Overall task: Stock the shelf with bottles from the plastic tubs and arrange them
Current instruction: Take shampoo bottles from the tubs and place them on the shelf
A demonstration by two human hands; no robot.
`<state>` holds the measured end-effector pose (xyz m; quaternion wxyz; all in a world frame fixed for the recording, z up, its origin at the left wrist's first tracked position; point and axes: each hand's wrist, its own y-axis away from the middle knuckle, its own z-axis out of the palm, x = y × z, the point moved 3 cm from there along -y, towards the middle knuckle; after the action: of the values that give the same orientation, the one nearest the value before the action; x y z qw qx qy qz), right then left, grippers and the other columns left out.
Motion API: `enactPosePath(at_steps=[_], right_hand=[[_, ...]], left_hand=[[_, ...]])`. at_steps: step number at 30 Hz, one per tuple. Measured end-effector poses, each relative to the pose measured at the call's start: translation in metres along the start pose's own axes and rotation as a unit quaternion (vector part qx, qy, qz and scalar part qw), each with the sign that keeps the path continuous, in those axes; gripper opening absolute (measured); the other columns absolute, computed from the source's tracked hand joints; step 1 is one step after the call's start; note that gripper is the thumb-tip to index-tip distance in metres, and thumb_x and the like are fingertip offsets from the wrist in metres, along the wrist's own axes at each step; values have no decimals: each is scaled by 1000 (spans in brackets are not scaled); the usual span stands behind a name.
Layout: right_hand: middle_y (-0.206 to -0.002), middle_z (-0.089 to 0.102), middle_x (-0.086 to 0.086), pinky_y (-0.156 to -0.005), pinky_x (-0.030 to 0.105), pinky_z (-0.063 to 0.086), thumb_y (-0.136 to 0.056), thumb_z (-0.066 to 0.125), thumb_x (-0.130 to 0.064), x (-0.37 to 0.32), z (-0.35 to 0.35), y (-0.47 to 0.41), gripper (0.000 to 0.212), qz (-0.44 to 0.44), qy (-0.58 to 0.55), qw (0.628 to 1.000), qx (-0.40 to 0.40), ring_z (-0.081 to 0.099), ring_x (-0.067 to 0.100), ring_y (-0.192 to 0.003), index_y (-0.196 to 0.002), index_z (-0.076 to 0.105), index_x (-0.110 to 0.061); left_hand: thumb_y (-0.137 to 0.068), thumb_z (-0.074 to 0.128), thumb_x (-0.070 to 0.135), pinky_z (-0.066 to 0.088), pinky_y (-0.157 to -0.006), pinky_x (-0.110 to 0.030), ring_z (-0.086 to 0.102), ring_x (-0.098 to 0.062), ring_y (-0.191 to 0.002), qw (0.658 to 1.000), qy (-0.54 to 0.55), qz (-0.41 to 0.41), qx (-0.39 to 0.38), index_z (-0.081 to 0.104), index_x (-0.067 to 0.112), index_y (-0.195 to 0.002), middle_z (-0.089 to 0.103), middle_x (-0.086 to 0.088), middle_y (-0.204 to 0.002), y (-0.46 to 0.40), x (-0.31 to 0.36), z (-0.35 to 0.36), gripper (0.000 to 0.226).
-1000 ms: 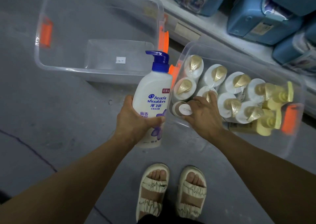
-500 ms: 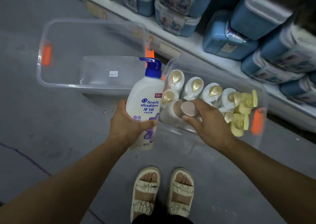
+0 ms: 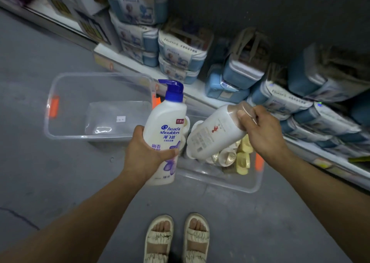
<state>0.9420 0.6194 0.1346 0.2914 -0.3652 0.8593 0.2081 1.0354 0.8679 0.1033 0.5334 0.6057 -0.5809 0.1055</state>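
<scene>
My left hand point(image 3: 147, 155) grips the pump bottle point(image 3: 165, 134); my right hand point(image 3: 264, 133) holds a capped bottle point(image 3: 215, 133) above the tub point(image 3: 230, 182). Next, I'd carry both to the shelf point(image 3: 192, 88).

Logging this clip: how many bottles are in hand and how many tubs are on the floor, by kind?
Bottles in hand: 2, pump bottle in left hand, capped bottle in right hand
Tubs: 2, left tub, right tub
Total: 4
</scene>
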Motion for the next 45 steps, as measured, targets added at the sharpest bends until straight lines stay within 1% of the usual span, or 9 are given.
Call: enactPosePath(at_steps=[9, 11, 14, 23, 29, 35, 38, 42, 45], right_hand=[[-66, 48, -2, -52, 31, 28, -92, 55, -37, -89, -102, 17, 32, -59, 55, 992, 95, 42, 14, -60, -80, 47, -9], [-68, 51, 2, -53, 29, 31, -90, 52, -45, -113, -129, 20, 38, -70, 59, 989, 114, 44, 18, -62, -81, 49, -7], [-69, 54, 5, -57, 35, 36, -90, 57, -37, -149, -165, 25, 32, -76, 45, 987, 134, 49, 22, -64, -80, 49, -8], [-61, 48, -6, -53, 23, 29, -82, 49, -49, -267, -290, 50, 33, -111, 32, 969, 216, 44, 14, -59, -71, 43, -18], [-63, 54, 6, -60, 41, 38, -86, 57, -45, -330, -363, 71, 36, -138, 72, 952, 265, 52, 28, -62, -72, 48, -12], [-59, 56, 5, -59, 34, 44, -80, 53, -52, -377, -431, 86, 33, -170, 38, 936, 307, 53, 18, -57, -72, 55, -20], [-62, 48, -3, -51, 19, 27, -78, 41, -59, -394, -462, 84, 42, -171, 113, 928, 313, 43, 7, -56, -76, 54, -19], [-61, 55, 7, -54, 35, 35, -83, 55, -51, -412, -504, 85, 47, -184, 57, 909, 370, 50, 24, -58, -67, 52, -7], [-59, 56, 9, -56, 39, 39, -84, 60, -46, -421, -529, 82, 46, -197, 41, 900, 388, 51, 26, -57, -66, 53, -5]], left_hand=[[-52, 92, 20, 47, -64, -27, 60, -7, -78, 999, -2, 51, -20, 46, 25, -94, 62, 13, -87, 40, 98, -36, 63], [-52, 92, 19, 48, -66, -27, 60, -7, -79, 997, 9, 73, -19, 46, 27, -95, 63, 11, -89, 49, 129, -51, 63], [-53, 92, 16, 48, -65, -27, 60, -6, -79, 994, 22, 101, -19, 45, 29, -90, 63, 11, -87, 63, 173, -73, 61], [-53, 91, 12, 50, -65, -27, 66, -10, -75, 977, 56, 205, -12, 54, 19, -97, 69, 7, -84, 121, 316, -152, 58], [-51, 90, 12, 51, -67, -29, 68, -17, -80, 961, 75, 265, -37, 55, 18, -100, 72, 1, -86, 158, 397, -191, 60], [-42, 89, 22, 55, -71, -35, 68, -18, -79, 940, 82, 327, -51, 51, 23, -96, 71, 1, -85, 199, 483, -212, 67], [-33, 85, 35, 57, -77, -43, 70, -18, -79, 926, 90, 364, -48, 55, 21, -101, 73, 2, -86, 214, 524, -216, 75], [-33, 86, 37, 57, -79, -45, 71, -19, -82, 910, 100, 398, -55, 56, 21, -105, 74, 1, -88, 225, 576, -217, 80], [-45, 89, 22, 57, -78, -48, 71, -26, -77, 896, 100, 425, -75, 59, 20, -101, 74, -4, -84, 226, 607, -214, 63]])
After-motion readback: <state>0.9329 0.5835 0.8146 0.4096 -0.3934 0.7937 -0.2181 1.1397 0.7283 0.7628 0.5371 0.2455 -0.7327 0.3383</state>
